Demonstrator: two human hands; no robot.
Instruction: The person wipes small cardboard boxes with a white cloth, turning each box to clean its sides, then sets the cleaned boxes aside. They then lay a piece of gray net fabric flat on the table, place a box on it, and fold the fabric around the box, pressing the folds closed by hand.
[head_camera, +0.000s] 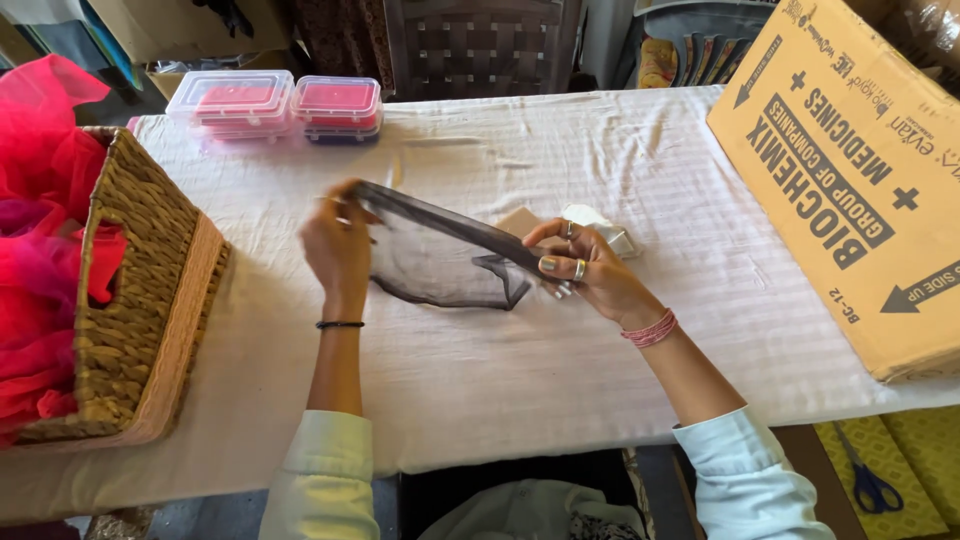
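A sheer dark grey mesh pouch (435, 262) is stretched between both hands above the white tablecloth (520, 340). My left hand (337, 245) pinches its upper left corner. My right hand (583, 268), with rings and pink bangles at the wrist, grips the pouch's right edge. Just behind my right hand lie a small tan card (518, 220) and a white shiny wrapped item (604, 230) on the cloth.
A woven basket (140, 300) full of pink and red netting (40, 230) stands at the left. Two clear plastic boxes with red contents (275, 103) sit at the far edge. A large cardboard carton (850, 170) fills the right. Blue-handled scissors (865, 478) lie lower right.
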